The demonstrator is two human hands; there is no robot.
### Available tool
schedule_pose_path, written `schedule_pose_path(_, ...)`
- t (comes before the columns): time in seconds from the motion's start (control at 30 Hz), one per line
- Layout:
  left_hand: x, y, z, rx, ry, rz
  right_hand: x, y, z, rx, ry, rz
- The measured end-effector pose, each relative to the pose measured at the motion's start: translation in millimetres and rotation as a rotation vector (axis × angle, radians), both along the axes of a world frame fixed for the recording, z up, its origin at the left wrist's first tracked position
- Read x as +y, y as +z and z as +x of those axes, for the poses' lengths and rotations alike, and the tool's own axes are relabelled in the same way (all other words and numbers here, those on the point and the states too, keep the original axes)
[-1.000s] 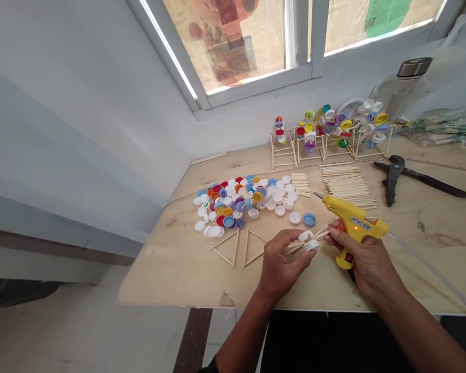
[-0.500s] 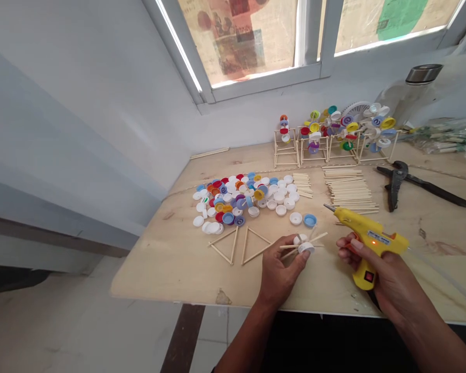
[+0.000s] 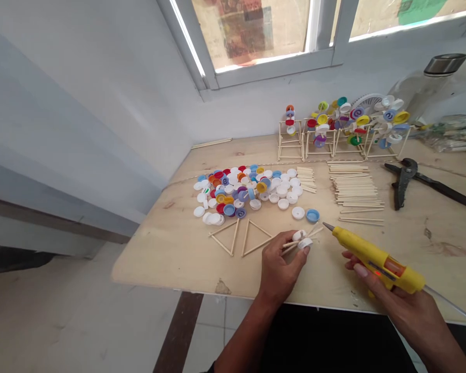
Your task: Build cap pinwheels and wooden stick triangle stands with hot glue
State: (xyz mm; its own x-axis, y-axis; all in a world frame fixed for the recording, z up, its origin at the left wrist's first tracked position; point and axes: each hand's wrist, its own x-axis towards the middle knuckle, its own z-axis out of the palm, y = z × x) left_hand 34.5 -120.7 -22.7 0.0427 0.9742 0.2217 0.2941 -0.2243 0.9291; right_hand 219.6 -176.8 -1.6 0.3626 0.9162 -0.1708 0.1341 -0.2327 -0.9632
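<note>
My left hand (image 3: pixel 280 267) pinches a small wheel of wooden sticks and white bottle caps (image 3: pixel 305 242), held above the table near its front edge. Several stick ends fan out from it to the right. In my right hand (image 3: pixel 392 300) is a yellow glue gun (image 3: pixel 376 256), its red light lit and its metal nozzle pointing left, just off the stick ends and apart from them. A white cap (image 3: pixel 297 213) and a blue cap (image 3: pixel 312 215) lie just beyond the wheel. Two triangles of sticks (image 3: pixel 256 238) rest left of my left hand.
A heap of coloured bottle caps (image 3: pixel 233 194) covers the table's middle. Cut sticks (image 3: pixel 355 189) lie behind the glue gun, with black-handled cutters (image 3: pixel 406 178) to their right. Finished stick frames with cap wheels (image 3: pixel 320 134) stand along the wall, near a clear bottle (image 3: pixel 419 96).
My right hand has turned the glue gun, so its body now slants down to the right and its nozzle sits nearer the wheel. The wheel has tilted in my left hand. The view has shifted slightly.
</note>
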Motion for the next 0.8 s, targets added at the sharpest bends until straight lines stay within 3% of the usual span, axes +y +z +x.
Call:
schedule_pose_path(0.23,-0.4,0.0,0.1,0.002,0.002,-0.032,-3.8,-1.6,10.9,0.037,0.109,0.005)
schedule_pose_path(0.67,-0.6,-1.0,-0.6,0.001,-0.015,-0.046,-5.4,11.4,-2.0,-0.299,0.107,0.050)
schedule_pose_path(0.8,-0.8,-0.5,-0.3,0.006,-0.014,-0.027,-7.5,12.0,-2.3,-0.314,0.132,0.064)
